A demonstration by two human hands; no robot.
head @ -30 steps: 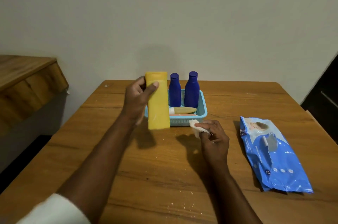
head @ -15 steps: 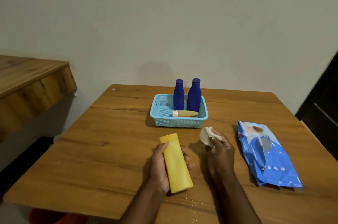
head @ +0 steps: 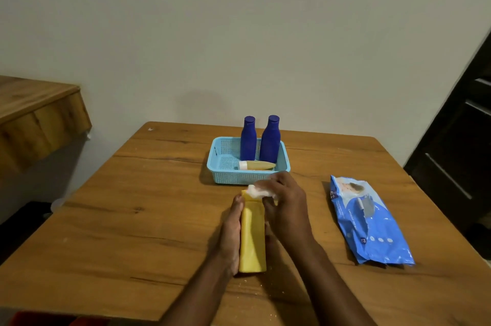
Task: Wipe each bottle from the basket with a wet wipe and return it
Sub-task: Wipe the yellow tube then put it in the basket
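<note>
A tall yellow bottle [head: 252, 239] lies lengthwise over the table in front of me, and my left hand [head: 231, 232] grips it along its left side. My right hand [head: 287, 204] holds a crumpled white wet wipe [head: 259, 191] and presses it on the bottle's far end. Behind them stands the light blue basket [head: 224, 176]. In it two dark blue bottles [head: 248, 139] [head: 270, 141] stand upright, and a small yellowish bottle with a white cap [head: 256, 165] lies on its side.
A blue pack of wet wipes [head: 368, 222] lies on the wooden table [head: 132, 219] to the right of my hands. A wooden counter [head: 34, 118] juts out at the left. A dark door [head: 462, 145] stands at the right.
My left hand carried the yellow bottle from beside the basket down toward me. My right hand then brought the wipe onto the bottle's far end.
</note>
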